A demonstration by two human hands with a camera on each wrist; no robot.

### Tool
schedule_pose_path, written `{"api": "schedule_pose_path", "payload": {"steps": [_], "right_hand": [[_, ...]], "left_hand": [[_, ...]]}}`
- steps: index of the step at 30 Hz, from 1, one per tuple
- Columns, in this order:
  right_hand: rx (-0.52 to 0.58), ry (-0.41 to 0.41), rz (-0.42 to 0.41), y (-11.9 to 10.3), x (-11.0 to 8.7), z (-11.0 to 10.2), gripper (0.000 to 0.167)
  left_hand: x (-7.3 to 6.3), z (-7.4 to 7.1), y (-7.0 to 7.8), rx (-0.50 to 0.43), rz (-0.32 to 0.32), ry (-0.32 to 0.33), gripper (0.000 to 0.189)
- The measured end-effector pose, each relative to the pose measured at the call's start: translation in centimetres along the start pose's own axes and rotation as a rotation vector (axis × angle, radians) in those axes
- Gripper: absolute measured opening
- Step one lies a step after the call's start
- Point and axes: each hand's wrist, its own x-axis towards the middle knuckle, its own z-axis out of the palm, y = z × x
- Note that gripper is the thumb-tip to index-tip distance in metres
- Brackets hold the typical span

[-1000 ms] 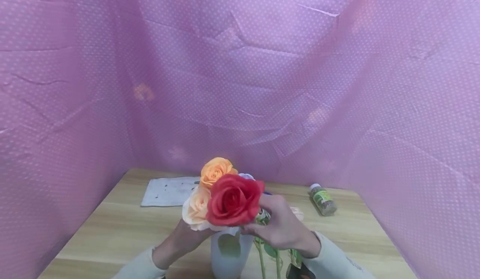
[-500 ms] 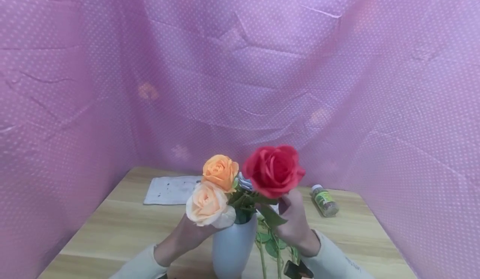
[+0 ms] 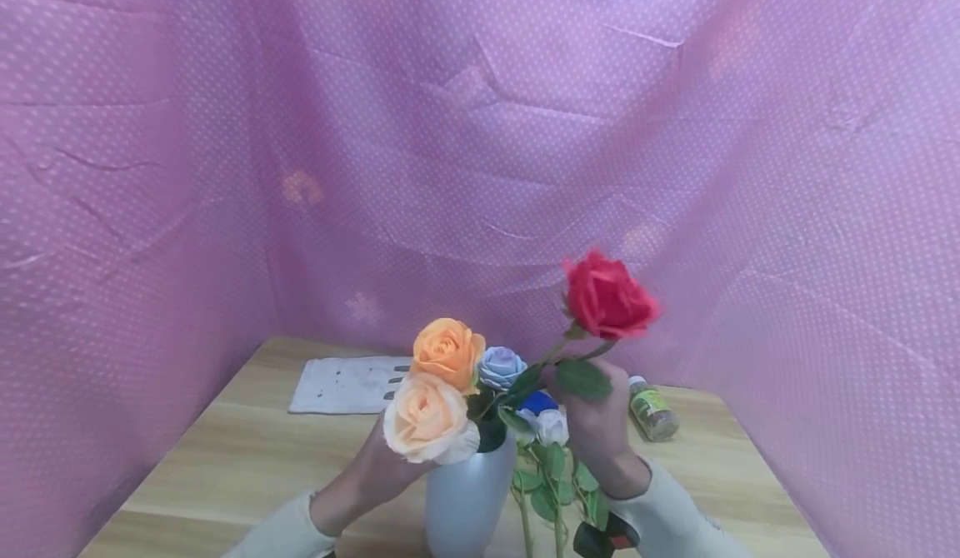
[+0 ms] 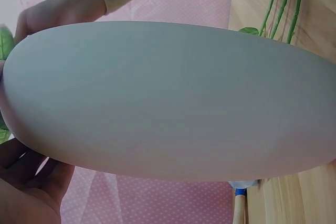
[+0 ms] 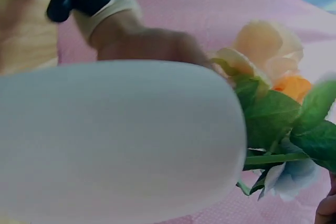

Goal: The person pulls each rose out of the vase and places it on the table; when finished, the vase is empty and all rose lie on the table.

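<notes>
A pale grey vase (image 3: 468,500) stands upright with an orange rose (image 3: 447,354), a peach rose (image 3: 426,416) and a blue rose (image 3: 501,367) at its mouth. My left hand (image 3: 386,466) holds the vase's upper side, its fingers partly hidden behind the peach rose; the left wrist view shows this hand (image 4: 34,184) against the vase wall near the rim. At the right of the mouth, a red rose (image 3: 609,296) leans outward, its stem running down into the vase. My right hand (image 3: 600,420) grips it around the stem and leaves, fingertips mostly hidden.
White roses (image 3: 552,426) with leafy green stems (image 3: 558,491) lie on the wooden table (image 3: 225,458) right of the vase. A stained white cloth (image 3: 341,385) lies at the back left, a capped bottle (image 3: 652,410) at the back right. Pink dotted sheeting (image 3: 480,166) encloses the table.
The red rose has swung from in front of the other blooms up and to the right with my right hand, uncovering the blue rose and vase mouth. My left hand stays at the vase.
</notes>
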Motion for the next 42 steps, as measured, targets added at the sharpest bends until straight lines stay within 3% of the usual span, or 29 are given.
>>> {"api": "schedule_pose_path", "payload": {"steps": [3,5,9,14,18,25,33,42], "right_hand": [[0.243,0.044,0.033,0.1,0.1,0.0,0.041],[0.332,0.08,0.07,0.1,0.3,0.0,0.038],[0.394,0.188,0.162,-0.2,0.7,-0.4,0.03],[0.487,0.276,0.219,-0.4,1.4,-1.0,0.018],[0.491,0.335,0.274,-0.4,1.8,-1.5,0.017],[0.529,0.493,0.281,-0.3,3.4,-3.2,0.015],[0.516,0.632,0.337,1.0,5.3,-6.8,0.013],[0.57,0.722,0.366,1.9,6.3,-10.9,0.019]], "left_hand": [[0.1,0.1,0.0,-0.029,-0.051,-0.009,0.06],[0.2,0.1,0.0,-0.015,-0.065,-0.018,0.051],[0.2,0.1,-0.1,0.042,-0.051,-0.029,0.044],[0.3,0.0,-0.4,0.063,-0.102,-0.051,0.043],[0.3,-0.2,-0.5,0.083,-0.131,-0.055,0.042],[0.5,-0.3,-0.5,0.069,-0.098,-0.061,0.039],[0.7,0.1,-0.5,0.033,-0.086,-0.06,0.04],[0.9,0.1,-0.3,0.037,-0.095,-0.061,0.039]]}}
